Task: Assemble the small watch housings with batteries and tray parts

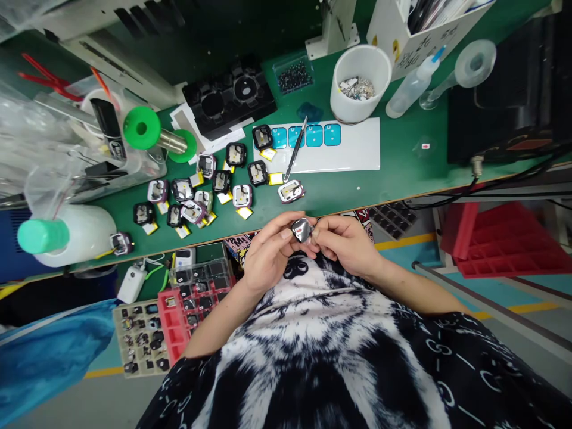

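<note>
Just off the table's front edge, a small dark, shiny squarish piece [301, 230] with a reddish-white mark is held between both hands. My left hand [270, 250] has its thumb and fingers closed around the piece's left side. From the right, my right hand [343, 243] pinches at the piece's edge with thumb and forefinger. Above the hands lies a white-and-purple watch-like case [291, 191] on the green table [339, 196]. Several similar open cases, black [258, 173] and purple-rimmed [242, 196], lie to the left with yellow-white tabs.
Tweezers [295, 149] rest on a white sheet [357, 146] with blue squares. Behind stand a white cup [361, 83] of small parts and a dropper bottle [413, 86]. A green spool [143, 128] and a white bottle [80, 235] stand left; red trays [174, 325] sit below.
</note>
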`<act>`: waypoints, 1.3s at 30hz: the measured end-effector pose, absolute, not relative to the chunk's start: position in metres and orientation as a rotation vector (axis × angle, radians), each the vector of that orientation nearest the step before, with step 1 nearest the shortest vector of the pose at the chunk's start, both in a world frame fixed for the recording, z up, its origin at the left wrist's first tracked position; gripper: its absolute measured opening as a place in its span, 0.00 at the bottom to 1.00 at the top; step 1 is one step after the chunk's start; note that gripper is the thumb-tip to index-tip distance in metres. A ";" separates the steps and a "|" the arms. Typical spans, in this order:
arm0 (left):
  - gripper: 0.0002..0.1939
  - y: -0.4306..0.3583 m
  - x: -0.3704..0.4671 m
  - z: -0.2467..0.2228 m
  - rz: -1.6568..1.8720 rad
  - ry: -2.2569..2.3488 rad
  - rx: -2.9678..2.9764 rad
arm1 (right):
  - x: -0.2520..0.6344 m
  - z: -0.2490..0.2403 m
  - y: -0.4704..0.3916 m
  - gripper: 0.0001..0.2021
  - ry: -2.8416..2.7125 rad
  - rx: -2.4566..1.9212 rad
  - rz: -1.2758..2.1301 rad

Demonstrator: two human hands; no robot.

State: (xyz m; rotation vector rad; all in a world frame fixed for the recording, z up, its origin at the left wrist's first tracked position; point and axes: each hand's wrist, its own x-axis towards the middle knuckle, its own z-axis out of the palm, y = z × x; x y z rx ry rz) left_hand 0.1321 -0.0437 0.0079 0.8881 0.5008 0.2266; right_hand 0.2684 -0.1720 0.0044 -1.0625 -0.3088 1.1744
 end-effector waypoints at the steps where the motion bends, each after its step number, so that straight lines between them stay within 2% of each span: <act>1: 0.16 -0.044 0.132 0.008 0.225 0.498 0.889 | 0.268 0.004 -0.172 0.15 -0.309 -1.056 1.178; 12: 0.16 -0.044 0.132 0.006 0.218 0.472 0.885 | 0.267 0.002 -0.170 0.20 -0.328 -1.063 1.161; 20: 0.16 -0.044 0.131 0.007 0.209 0.479 0.891 | 0.267 0.001 -0.169 0.15 -0.325 -1.045 1.152; 26: 0.17 -0.044 0.131 0.006 0.202 0.473 0.892 | 0.267 0.002 -0.168 0.18 -0.334 -1.018 1.139; 39: 0.16 -0.046 0.132 0.005 0.193 0.522 0.820 | 0.262 -0.003 -0.171 0.15 -0.241 -1.070 1.168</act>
